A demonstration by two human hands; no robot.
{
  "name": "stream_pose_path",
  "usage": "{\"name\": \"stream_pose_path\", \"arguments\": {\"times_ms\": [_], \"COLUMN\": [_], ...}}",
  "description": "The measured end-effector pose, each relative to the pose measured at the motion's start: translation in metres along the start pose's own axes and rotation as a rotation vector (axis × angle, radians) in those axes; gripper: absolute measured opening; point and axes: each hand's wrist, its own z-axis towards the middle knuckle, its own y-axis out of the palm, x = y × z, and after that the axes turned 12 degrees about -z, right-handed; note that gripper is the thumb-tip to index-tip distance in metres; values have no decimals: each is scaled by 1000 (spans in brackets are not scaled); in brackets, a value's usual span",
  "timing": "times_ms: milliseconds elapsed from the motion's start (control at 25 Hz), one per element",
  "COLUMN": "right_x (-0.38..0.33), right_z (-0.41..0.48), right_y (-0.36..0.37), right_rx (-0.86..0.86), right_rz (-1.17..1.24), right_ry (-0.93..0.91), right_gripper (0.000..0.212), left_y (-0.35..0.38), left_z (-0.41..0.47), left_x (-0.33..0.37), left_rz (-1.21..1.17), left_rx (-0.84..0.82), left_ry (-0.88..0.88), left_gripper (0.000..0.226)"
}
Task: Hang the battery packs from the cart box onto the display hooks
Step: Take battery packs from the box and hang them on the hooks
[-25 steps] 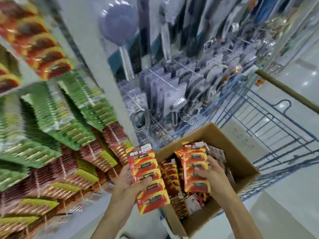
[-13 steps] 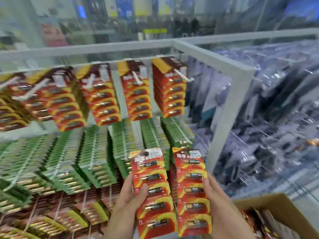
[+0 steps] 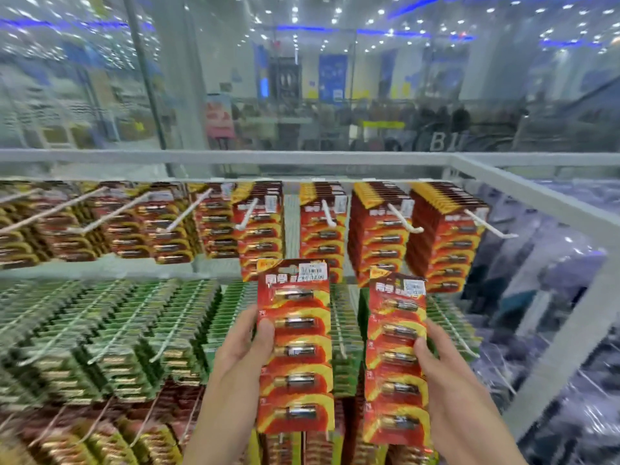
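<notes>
Mid-frame, the left hand [image 3: 246, 347] and right hand [image 3: 446, 374] each grasp an unhung red pack [image 3: 295, 344], below the well-stocked upper hooks [image 3: 402, 219].

Glossy plastic-fronted card battery packs [image 3: 295, 347]; smooth white hooks [image 3: 401, 219]; matt white frame [image 3: 503, 182].

Only two hands and forearms of the person are in view. The left hand [image 3: 243, 344] is bare, with no glove, no ring and no watch on it. The right hand [image 3: 443, 370] is bare too. Both forearms are uncovered down to the bottom edge of the view; no sleeve or cuff shows. The thumbnails are short and plain.
</notes>
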Motion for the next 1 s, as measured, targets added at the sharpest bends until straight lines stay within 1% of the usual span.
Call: {"name": "stream_pose_path", "arguments": {"times_ms": [40,160,240,280,320,440,600,720,880,1000], "right_x": [-1,0,3,5,6,8,8,5,-15,-40], "right_z": [0,-2,0,0,1,1,-1,-2,-2,4], "right_y": [4,15,18,20,20,21,22,21,20,14], "right_rx": [-12,-15,13,20,21,24,14,12,21,73], "right_rz": [-3,8,12,6,1,-10,-5,-20,-123,-189], "right_ry": [-2,-2,6,7,5,-5,-14,-32,-163,-262], "right_gripper": [44,44,51,53,54,48,43,38,35,35], "left_y": [-1,-4,-7,-10,-12,-14,-13,-9,1,9], "left_z": [1,7,11,14,16,20,26,37,68,96], "left_x": [10,36,48,51,54,57,58,59,60,59], "left_rz": [9,46,69,76,80,86,140,156,197,229], "left_rx": [6,28,33,39,49,63,34,42,24,58], "left_ry": [43,186,234,239,246,262,262,256,268,253], "left_gripper": [57,44,50,55,55,34,28,25,18,21]}}
